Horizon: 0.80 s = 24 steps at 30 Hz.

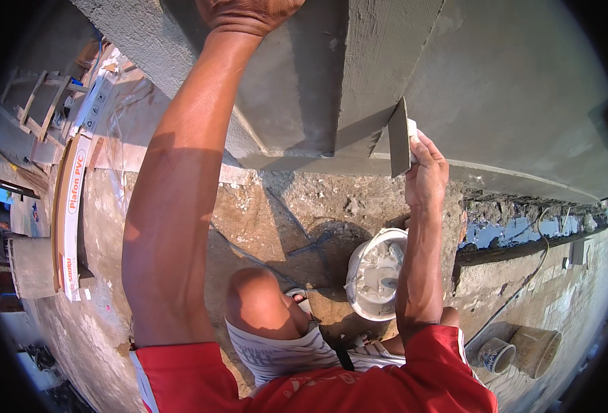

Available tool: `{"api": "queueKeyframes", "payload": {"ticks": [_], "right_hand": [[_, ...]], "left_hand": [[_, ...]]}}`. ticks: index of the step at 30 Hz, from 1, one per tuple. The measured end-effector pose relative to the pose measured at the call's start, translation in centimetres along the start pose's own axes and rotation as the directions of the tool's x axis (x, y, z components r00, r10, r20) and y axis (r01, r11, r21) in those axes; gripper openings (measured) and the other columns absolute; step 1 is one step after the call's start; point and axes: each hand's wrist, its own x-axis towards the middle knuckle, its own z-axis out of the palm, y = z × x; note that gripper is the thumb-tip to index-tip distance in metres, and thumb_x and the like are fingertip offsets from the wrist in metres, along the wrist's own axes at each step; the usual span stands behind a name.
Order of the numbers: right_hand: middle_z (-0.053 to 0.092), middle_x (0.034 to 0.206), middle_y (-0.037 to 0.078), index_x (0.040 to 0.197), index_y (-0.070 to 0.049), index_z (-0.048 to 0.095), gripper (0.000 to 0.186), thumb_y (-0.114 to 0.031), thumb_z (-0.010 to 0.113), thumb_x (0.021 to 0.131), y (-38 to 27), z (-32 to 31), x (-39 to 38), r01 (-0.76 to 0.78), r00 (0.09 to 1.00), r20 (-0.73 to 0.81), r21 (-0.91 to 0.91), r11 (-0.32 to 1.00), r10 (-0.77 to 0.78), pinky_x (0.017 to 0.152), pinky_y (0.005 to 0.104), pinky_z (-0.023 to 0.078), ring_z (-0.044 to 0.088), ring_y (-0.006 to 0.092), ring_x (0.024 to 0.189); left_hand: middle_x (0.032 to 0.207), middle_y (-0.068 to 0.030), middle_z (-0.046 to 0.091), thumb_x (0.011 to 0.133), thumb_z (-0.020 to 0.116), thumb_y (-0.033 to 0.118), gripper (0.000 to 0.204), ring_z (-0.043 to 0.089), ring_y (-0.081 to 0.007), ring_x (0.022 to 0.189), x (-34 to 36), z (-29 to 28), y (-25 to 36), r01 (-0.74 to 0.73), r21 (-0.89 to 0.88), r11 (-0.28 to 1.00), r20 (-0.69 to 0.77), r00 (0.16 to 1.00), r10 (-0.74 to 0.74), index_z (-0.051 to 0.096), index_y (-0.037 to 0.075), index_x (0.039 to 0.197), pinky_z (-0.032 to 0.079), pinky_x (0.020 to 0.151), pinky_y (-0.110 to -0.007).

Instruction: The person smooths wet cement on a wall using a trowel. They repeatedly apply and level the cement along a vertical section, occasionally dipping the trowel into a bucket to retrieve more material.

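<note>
My right hand (426, 171) grips a flat trowel (399, 146) with a thin grey rectangular blade and a pale handle. Its blade stands nearly edge-on to me, close to the lower edge of the grey plastered wall (497, 89); whether it touches I cannot tell. A dark shadow falls from it across the raised plaster band (373, 76). Stretched far up, my left hand (245, 12) is at the wall's recessed panel (276, 86), its fingers cut off by the top edge. Below my right forearm stands a white bucket (367, 311) with pale grey paste inside.
A thin cable (252, 258) crosses the rough ground by my bent knee (256, 292). Leftward lie a long white carton (74, 213) and a wooden frame (42, 110). On the right are a water-filled trench (500, 233), a hose (535, 272) and two small buckets (535, 350).
</note>
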Motion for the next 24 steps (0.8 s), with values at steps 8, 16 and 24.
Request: {"api": "queueKeyframes", "payload": {"ticks": [8,16,24], "right_hand": [[0.068,0.111,0.017,0.133,0.009,0.051,0.038,-0.002,0.050,0.097,-7.8,2.6,-1.7,0.293,0.951,0.085,0.055,0.955,-0.297,0.078,0.0277,0.061,0.070,0.0157,0.093],[0.063,0.102,0.010,0.112,0.000,0.050,0.026,-0.001,0.060,0.089,8.6,-1.1,-4.1,-0.033,0.970,-0.232,0.185,0.982,0.077,0.074,0.0404,0.063,0.065,0.0168,0.086],[0.064,0.096,0.013,0.108,0.002,0.046,0.023,-0.002,0.060,0.091,13.9,3.2,-2.9,0.045,0.946,-0.320,0.292,0.956,0.054,0.065,0.0340,0.061,0.066,0.0176,0.079]], "left_hand": [[0.148,-0.0235,0.030,0.087,0.045,0.051,0.077,0.022,-0.0409,0.141,0.3,-1.0,0.6,0.043,0.043,0.998,0.094,0.994,-0.047,0.033,0.006,0.148,0.021,0.114,-0.057],[0.135,-0.0146,0.029,0.085,0.057,0.061,0.075,0.026,-0.0380,0.129,-0.3,0.4,-0.8,-0.069,-0.075,0.995,0.070,0.995,0.075,0.046,0.007,0.136,0.025,0.104,-0.057],[0.135,-0.0189,0.029,0.084,0.054,0.056,0.075,0.024,-0.0393,0.130,0.2,-0.2,-0.8,-0.092,-0.082,0.992,0.082,0.992,0.099,0.044,0.002,0.135,0.023,0.103,-0.059]]}}
